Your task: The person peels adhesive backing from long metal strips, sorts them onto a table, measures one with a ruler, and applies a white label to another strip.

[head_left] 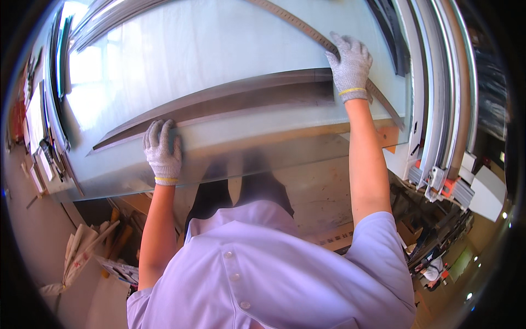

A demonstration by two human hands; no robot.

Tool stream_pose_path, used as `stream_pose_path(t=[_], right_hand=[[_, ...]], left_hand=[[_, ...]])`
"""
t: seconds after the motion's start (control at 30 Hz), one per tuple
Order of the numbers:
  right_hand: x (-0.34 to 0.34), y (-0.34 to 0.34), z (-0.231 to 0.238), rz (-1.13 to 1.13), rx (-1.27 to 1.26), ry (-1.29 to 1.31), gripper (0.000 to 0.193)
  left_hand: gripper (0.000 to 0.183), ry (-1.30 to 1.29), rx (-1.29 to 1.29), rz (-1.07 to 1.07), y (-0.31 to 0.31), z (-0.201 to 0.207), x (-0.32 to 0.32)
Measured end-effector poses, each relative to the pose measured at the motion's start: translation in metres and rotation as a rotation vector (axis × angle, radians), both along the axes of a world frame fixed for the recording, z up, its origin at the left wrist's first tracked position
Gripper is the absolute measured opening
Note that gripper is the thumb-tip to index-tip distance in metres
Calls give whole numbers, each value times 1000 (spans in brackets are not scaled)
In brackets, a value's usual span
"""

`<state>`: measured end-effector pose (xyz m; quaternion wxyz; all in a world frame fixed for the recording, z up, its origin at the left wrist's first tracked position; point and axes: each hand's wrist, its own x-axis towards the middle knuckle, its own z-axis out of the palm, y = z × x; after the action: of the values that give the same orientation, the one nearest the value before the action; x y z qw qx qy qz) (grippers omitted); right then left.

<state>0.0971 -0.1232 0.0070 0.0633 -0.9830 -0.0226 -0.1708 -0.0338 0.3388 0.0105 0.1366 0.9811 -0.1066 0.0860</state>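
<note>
A long dark grey strip (pixel 246 100), or a few strips side by side, lies across the glass sheet (pixel 203 46) in front of me. My left hand (pixel 163 151), in a grey knit glove with a yellow cuff line, rests on the strip's left part, fingers stretched and thumb apart. At the strip's right end is my right hand (pixel 350 66), gloved alike. Its thumb and fingers close around a long brown ruler (pixel 296 23) with marks along it, which slants from the far side to the near right corner. The palm hides part of the ruler.
More dark strips (pixel 388 38) lie at the far right, and a bundle of long strips (pixel 118 16) at the far left. Metal rails (pixel 438 77) run along the right side. Tools (pixel 49 156) sit at the left edge, rolled material (pixel 82 247) below them.
</note>
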Motion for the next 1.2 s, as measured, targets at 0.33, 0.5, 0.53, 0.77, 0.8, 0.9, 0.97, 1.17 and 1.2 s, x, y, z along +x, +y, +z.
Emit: stream_pose_path(t=[0.33, 0.5, 0.53, 0.77, 0.8, 0.9, 0.97, 1.17, 1.2], right_hand=[[-22, 34, 19, 333, 194, 500, 27], [-31, 39, 96, 269, 582, 671, 14], [-34, 40, 115, 259, 637, 691, 14], [-80, 60, 234, 111, 520, 624, 13], [-88, 62, 242, 85, 546, 625, 13], [-103, 72, 256, -8, 613, 654, 12], [-117, 76, 262, -83, 626, 664, 12], [-126, 61, 222, 22, 678, 613, 12], [-123, 58, 212, 41, 658, 615, 13]], left_hand=[[46, 34, -20, 34, -3, 4, -1], [49, -43, -26, 57, -1, 4, -4], [49, -83, -64, 97, 0, 3, -7], [40, 575, -1560, 519, -36, 11, -43], [50, 659, -1816, 386, -46, 10, -45], [50, 710, -2137, 327, -64, 43, -35], [34, 717, -2093, 396, -61, 53, -30], [21, 841, -1860, 493, -34, 73, -35], [20, 794, -1821, 459, -36, 75, -39]])
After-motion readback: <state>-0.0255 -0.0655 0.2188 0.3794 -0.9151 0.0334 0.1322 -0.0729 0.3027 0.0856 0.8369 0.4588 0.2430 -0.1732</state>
